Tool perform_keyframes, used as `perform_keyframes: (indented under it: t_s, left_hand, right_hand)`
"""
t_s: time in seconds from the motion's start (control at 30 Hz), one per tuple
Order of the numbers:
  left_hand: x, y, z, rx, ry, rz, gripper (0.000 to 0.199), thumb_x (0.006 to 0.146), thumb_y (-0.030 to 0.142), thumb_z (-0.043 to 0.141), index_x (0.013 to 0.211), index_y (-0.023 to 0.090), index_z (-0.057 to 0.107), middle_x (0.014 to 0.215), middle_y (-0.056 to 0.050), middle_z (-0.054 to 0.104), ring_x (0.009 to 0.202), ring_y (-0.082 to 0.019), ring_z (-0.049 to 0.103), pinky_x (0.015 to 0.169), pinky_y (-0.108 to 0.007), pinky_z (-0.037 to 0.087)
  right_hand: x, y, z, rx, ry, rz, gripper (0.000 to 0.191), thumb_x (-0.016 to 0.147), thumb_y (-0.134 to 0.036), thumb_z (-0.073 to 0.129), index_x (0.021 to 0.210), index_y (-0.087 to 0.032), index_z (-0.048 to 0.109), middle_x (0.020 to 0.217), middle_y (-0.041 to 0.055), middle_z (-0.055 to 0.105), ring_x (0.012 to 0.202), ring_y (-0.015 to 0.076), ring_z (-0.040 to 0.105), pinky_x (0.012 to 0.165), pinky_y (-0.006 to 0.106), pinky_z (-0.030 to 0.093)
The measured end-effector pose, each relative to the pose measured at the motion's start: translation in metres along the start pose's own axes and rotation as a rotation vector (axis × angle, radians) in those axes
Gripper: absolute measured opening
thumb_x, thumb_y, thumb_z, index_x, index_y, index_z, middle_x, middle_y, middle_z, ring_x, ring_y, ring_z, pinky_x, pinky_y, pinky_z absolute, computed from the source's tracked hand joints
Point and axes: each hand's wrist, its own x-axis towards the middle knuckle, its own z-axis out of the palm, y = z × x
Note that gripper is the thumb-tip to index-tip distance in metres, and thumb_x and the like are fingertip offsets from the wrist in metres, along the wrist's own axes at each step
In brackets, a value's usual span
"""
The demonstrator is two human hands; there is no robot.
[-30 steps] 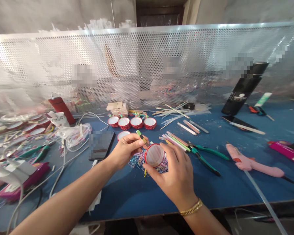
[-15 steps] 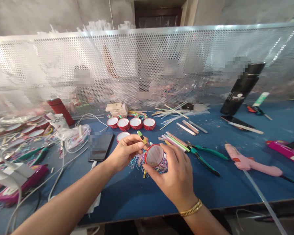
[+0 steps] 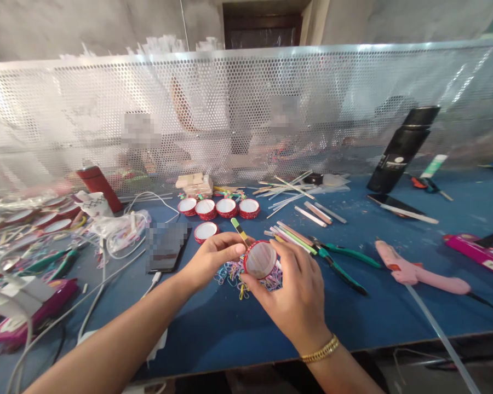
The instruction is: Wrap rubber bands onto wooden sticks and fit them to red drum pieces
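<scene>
Head view: my left fingers (image 3: pixel 237 252) pinch a green-and-yellow striped stick (image 3: pixel 239 227), its long axis slanting down and rightward to the upper-left rim of a small red-rimmed toy drum (image 3: pixel 260 260). My right fingers (image 3: pixel 288 257) grip that drum by its right edge, pale face towards me, so it lies just right of my left fingertips, above tangled coloured cords (image 3: pixel 227 273) on the blue worktop (image 3: pixel 213 334). Whether the stick's lower end touches the rim, I cannot tell.
</scene>
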Motion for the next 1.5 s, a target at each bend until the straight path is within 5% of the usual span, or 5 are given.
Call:
perform_keyframes:
  t_s: [0.7, 1.5]
  left_hand:
    - [-0.0029, 0.0012, 0.0019, 0.150, -0.113, 0.004, 0.050, 0.082, 0.057, 0.075, 0.110, 0.017, 0.082, 0.104, -0.012, 0.079, 0.097, -0.026, 0.066, 0.084, -0.032, 0.049]
    - [-0.0055, 0.0013, 0.0045, 0.141, -0.067, 0.020, 0.047, 0.082, 0.054, 0.076, 0.109, 0.017, 0.080, 0.100, -0.011, 0.078, 0.092, -0.023, 0.066, 0.081, -0.031, 0.048]
  right_hand:
    - [0.0004, 0.0023, 0.0017, -0.072, 0.035, 0.038, 0.064, 0.085, -0.063, 0.068, 0.126, -0.014, 0.059, 0.115, 0.0161, 0.070, 0.109, 0.0316, 0.066, 0.090, 0.045, 0.052]
    - [0.0011, 0.0029, 0.0019, -0.093, 0.034, 0.033, 0.063, 0.087, -0.061, 0.068, 0.128, -0.014, 0.060, 0.116, 0.0161, 0.069, 0.110, 0.0307, 0.065, 0.091, 0.044, 0.051]
